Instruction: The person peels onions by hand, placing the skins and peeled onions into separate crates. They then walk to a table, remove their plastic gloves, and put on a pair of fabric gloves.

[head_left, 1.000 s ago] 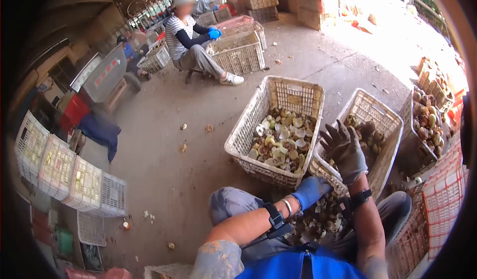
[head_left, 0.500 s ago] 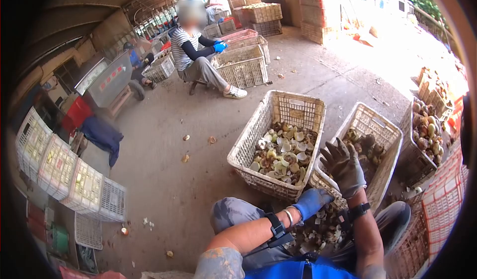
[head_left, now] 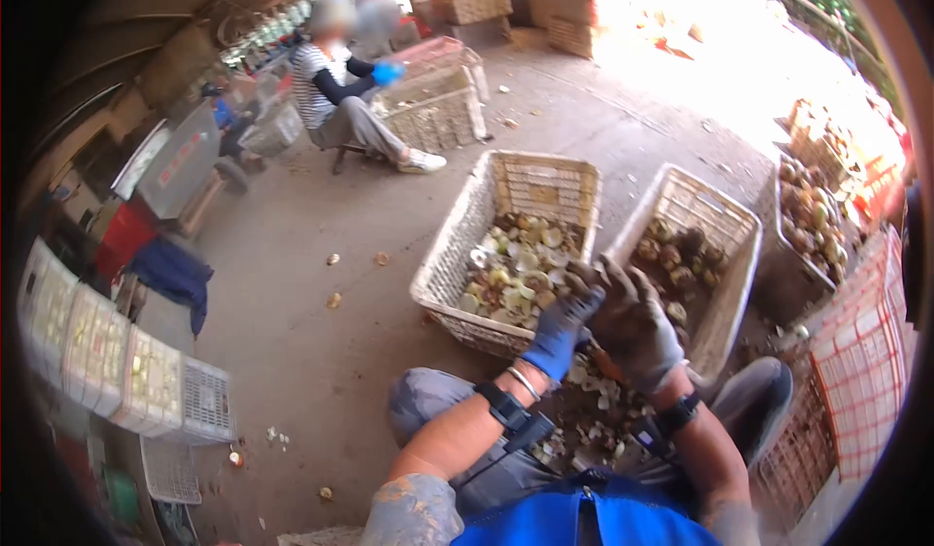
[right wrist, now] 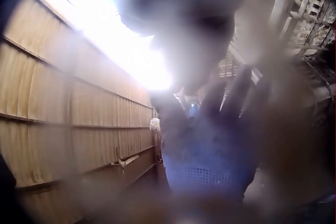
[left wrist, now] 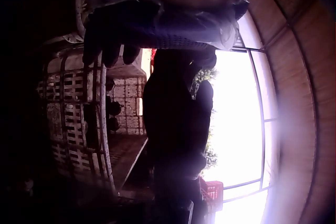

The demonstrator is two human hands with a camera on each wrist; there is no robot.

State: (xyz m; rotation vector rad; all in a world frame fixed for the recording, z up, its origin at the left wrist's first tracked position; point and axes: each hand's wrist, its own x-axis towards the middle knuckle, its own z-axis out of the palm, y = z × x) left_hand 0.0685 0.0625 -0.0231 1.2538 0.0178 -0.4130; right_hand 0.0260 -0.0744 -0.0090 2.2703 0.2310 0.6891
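My left hand (head_left: 566, 330), in a blue glove with dark, soiled fingers, meets my right hand (head_left: 637, 327) above the near crates. The right hand wears a dirty grey glove, its fingers bent toward the left. In the left wrist view a gap shows between the thumb and fingers of the right hand (left wrist: 176, 113). Spread fingers of the left hand (right wrist: 207, 166) show in the right wrist view. Below the hands lies a litter of peel scraps (head_left: 603, 405). Past them stand a crate (head_left: 428, 283) of curved pale peels and a crate (head_left: 744, 283) with brown round bulbs.
At the right is a heaped crate (head_left: 808, 220) of brown bulbs, with a red-netted white crate (head_left: 856, 361) nearer. Filled white crates (head_left: 97, 351) line the left side, near a metal cart (head_left: 175, 162). A seated person (head_left: 341, 89) works beside further crates.
Both hands have come together; the left moved up and the right moved left, its spread fingers now bent. The head view has turned slightly to the right.
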